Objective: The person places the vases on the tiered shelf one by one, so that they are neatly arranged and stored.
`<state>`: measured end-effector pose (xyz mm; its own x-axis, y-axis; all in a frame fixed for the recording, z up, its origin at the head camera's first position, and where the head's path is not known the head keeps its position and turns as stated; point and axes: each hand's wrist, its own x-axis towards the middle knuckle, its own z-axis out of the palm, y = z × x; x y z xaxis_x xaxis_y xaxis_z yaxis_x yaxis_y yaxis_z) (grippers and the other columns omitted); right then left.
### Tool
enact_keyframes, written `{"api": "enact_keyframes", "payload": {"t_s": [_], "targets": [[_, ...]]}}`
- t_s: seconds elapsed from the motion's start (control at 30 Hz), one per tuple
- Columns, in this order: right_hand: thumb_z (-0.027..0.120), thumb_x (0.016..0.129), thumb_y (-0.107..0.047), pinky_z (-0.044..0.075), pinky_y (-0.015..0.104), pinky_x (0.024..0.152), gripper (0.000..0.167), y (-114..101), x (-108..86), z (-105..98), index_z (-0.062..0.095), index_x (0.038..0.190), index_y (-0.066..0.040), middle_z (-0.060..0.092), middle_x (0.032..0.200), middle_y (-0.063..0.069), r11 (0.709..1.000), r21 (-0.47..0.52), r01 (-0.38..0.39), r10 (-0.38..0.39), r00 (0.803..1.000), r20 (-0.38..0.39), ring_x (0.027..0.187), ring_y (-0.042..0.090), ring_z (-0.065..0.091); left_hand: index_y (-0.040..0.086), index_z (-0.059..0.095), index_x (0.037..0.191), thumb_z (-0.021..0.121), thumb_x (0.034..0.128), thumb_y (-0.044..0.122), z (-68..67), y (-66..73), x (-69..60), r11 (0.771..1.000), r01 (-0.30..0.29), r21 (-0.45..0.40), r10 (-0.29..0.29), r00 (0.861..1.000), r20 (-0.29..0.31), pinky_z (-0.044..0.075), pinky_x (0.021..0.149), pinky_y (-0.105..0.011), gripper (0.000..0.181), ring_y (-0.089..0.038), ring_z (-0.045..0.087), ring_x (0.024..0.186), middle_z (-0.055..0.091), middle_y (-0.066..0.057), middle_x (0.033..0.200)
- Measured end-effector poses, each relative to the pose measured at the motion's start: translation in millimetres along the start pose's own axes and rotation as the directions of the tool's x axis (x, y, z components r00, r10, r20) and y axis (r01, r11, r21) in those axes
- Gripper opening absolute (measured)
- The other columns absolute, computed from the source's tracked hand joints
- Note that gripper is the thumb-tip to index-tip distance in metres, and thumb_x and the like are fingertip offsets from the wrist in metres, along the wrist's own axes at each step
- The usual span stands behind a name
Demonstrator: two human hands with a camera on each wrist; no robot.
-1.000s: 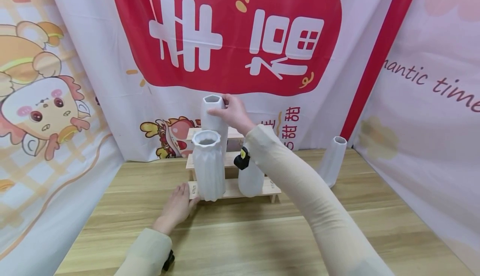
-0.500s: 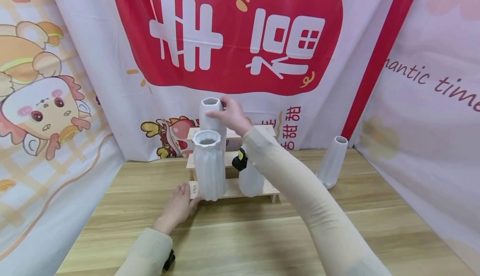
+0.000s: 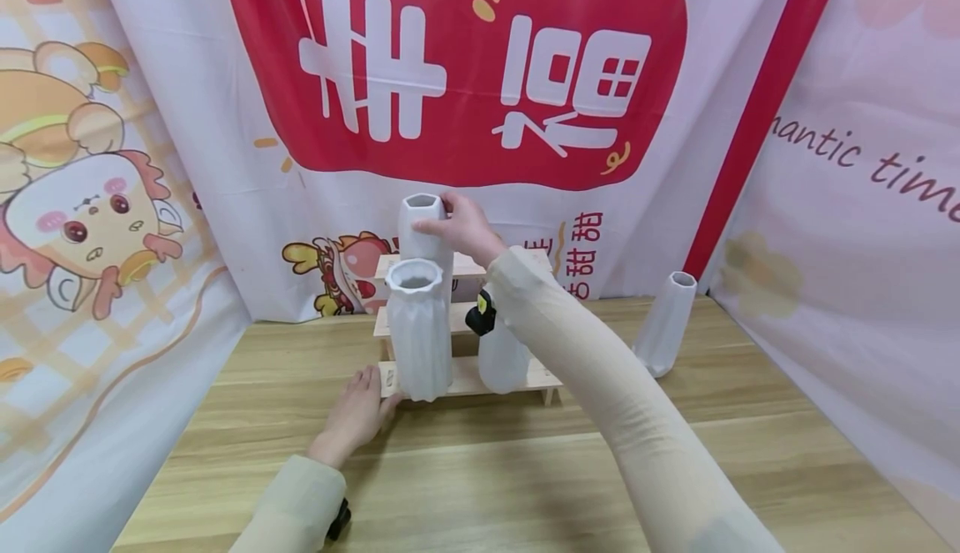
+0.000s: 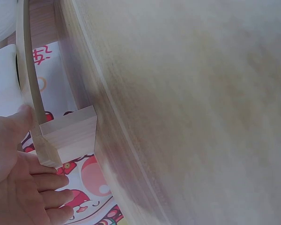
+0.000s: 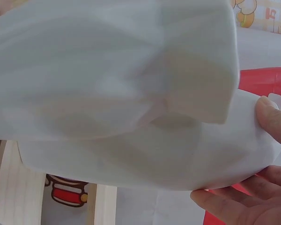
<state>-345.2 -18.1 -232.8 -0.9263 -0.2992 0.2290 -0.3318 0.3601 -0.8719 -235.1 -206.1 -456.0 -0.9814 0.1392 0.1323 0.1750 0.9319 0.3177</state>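
In the head view, my right hand (image 3: 471, 226) pinches the upper part of a tall white vase (image 3: 418, 240) with an angular mouth. This vase stands upright at the left of a three-tier wooden stand (image 3: 467, 378), its base hidden by a fluted white vase (image 3: 420, 336) on the lowest shelf. The right wrist view has thumb and fingers on opposite sides of the held vase (image 5: 150, 161). My left hand (image 3: 351, 418) grips the left end of the lowest shelf; in the left wrist view the board (image 4: 32, 89) end lies between thumb and fingers.
Another white vase (image 3: 502, 361) stands on the lowest shelf at the right, partly behind my right sleeve. A slim white vase (image 3: 666, 328) stands on the wooden table (image 3: 480, 486) to the right. Printed cloth (image 3: 450, 178) hangs behind and at both sides.
The held vase and my right hand have moved slightly down and left since a second ago, with little difference in the last half second. My left hand has stayed at the shelf's end.
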Motion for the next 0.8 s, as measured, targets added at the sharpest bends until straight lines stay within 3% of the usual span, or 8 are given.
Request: {"api": "enact_keyframes", "payload": {"t_s": [0.8], "targets": [[0.071, 0.081, -0.027, 0.051, 0.034, 0.082, 0.057, 5.1, 0.7, -9.3, 0.046, 0.131, -0.017, 0.053, 0.120, 0.002, 1.000, 0.024, -0.002, 0.001, 0.998, 0.063, 0.100, 0.018, 0.053, -0.023, 0.027, 0.131, 0.051, 0.0952, 0.028, -2.9, 2.6, -2.1, 1.000, -0.007, 0.006, 0.007, 1.000, -0.009, 0.021, 0.105, -0.054, 0.066, -0.051, 0.028, 0.124, 0.030, -0.040, 0.133]]}}
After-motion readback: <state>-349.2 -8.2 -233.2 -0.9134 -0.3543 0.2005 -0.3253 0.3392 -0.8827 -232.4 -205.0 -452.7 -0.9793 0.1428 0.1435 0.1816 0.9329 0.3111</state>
